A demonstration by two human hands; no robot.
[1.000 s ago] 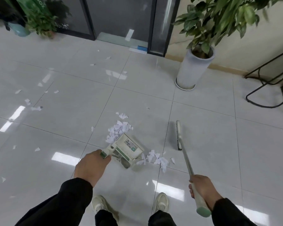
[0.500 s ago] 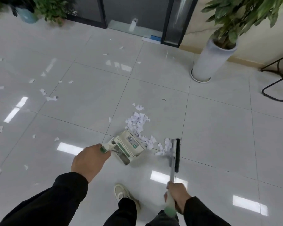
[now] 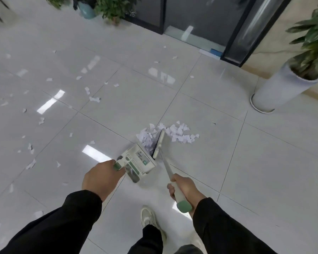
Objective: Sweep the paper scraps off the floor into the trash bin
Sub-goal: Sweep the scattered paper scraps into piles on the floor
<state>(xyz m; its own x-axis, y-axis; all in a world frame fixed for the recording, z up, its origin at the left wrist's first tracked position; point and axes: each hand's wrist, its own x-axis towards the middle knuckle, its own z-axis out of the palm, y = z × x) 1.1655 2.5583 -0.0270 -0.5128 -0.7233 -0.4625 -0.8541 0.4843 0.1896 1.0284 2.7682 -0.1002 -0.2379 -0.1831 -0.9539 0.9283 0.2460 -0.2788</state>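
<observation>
A white dustpan [image 3: 139, 160] with green trim sits tilted on the tiled floor, and my left hand [image 3: 101, 177] grips its green-tipped handle. My right hand [image 3: 184, 189] grips the white handle of a small broom, whose head [image 3: 158, 143] stands at the dustpan's mouth. A pile of white paper scraps [image 3: 180, 134] lies just beyond the broom head, with some scraps [image 3: 147, 139] at the pan's opening. Several loose scraps [image 3: 94, 99] are scattered over the floor to the left. No trash bin is in view.
A tall white planter [image 3: 281, 88] with a green plant stands at the right. Dark glass doors [image 3: 200, 19] line the far wall, with more potted plants [image 3: 106, 8] at the back left. My shoe [image 3: 148, 216] is on the floor below the dustpan.
The broom head has swung left from beside the scraps up against the dustpan's mouth, pushing scraps toward the pan. My right hand moved up and left. The view has shifted left.
</observation>
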